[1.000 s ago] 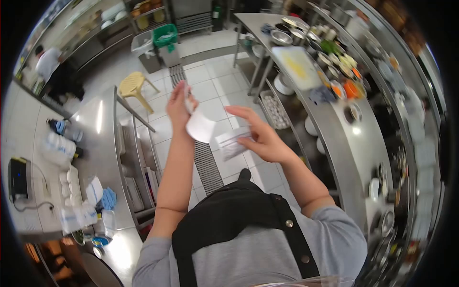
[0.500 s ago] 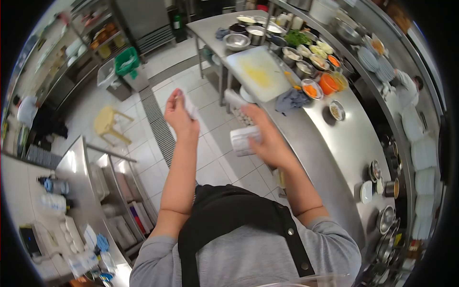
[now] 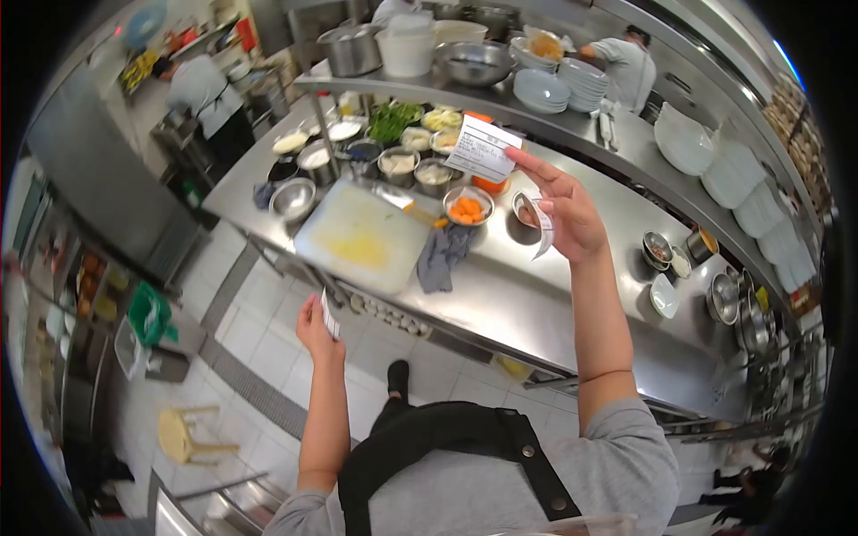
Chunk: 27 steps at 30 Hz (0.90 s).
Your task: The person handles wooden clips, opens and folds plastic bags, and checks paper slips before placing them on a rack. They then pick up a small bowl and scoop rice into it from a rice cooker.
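My right hand (image 3: 572,217) is raised over the steel counter, its fingers closed on a white printed order slip (image 3: 483,150). A second curled paper slip (image 3: 542,230) hangs from the same hand, by the thumb. Lower on the left, in front of the counter's edge, my left hand (image 3: 320,332) pinches another white slip (image 3: 330,314), seen nearly edge-on. Below the raised slip stand a bowl of orange pieces (image 3: 468,207) and a grey cloth (image 3: 445,257). A white cutting board (image 3: 365,236) with yellow stains lies to their left.
Bowls of ingredients, a metal bowl (image 3: 292,200) and herbs (image 3: 393,121) stand along the counter (image 3: 554,304). Above it runs a shelf with stacked plates (image 3: 542,92) and a white bucket (image 3: 405,52). Co-workers (image 3: 207,98) stand beyond. A yellow stool (image 3: 186,434) is on the floor.
My view has turned right toward the counter and shelf. My right hand has risen and reached out over the counter with its slips. My left hand still holds its paper, now lower in view.
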### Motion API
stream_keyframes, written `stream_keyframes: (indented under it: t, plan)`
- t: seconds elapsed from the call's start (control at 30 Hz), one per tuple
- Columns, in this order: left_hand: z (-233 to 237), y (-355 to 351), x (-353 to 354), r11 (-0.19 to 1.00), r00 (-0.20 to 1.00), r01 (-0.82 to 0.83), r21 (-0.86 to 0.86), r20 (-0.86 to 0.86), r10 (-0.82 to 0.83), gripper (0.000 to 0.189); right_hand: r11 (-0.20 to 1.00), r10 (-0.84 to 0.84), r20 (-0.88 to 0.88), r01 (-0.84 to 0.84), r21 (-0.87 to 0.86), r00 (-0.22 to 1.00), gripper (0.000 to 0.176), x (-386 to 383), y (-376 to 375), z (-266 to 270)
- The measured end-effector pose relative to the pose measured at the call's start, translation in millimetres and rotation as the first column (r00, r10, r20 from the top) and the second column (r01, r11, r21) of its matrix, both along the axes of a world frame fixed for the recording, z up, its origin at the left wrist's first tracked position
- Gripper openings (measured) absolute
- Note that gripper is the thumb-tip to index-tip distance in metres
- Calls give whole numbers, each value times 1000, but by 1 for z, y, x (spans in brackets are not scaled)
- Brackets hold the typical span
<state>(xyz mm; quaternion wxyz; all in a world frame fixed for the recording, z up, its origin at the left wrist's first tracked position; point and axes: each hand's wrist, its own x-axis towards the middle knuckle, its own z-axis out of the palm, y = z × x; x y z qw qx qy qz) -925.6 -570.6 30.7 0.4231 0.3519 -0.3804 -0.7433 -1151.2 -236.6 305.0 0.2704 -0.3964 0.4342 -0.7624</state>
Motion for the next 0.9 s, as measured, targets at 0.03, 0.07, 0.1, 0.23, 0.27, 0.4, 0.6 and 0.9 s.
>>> stream_keyframes:
  t: [0.03,0.07,0.1,0.23,0.27,0.4,0.6,0.9]
  plan:
    - [-3,-18,-8,1000,1000,0,-22,18,0,17,997,-74,-39,75,21,997,77,-8,-6,9]
    - [-2,-37,-10,999,997,54,-6,51,-53,14,990,-138,-88,140,18,987,73,-23,-12,19]
    - [3,-55,-16,995,991,103,10,80,-103,14,980,-197,-138,201,12,970,70,-41,-19,30]
    - [13,-107,-33,983,983,181,-18,31,-180,18,878,-467,-269,477,-29,842,65,-87,-64,82]
    - [-1,-123,-42,986,986,164,-32,50,-162,19,870,-485,-303,486,-77,820,64,-103,-77,91]
    - [-29,-148,-80,983,982,185,-16,51,-184,17,810,-583,-240,580,-92,776,60,-153,-104,109]
    - [-17,-122,-142,936,936,353,-3,10,-353,11,754,-655,-184,619,-222,732,59,-153,-106,130]
    - [-23,-46,-166,771,780,622,-140,25,-625,10,451,-870,-377,821,-350,317,61,-132,-105,124]
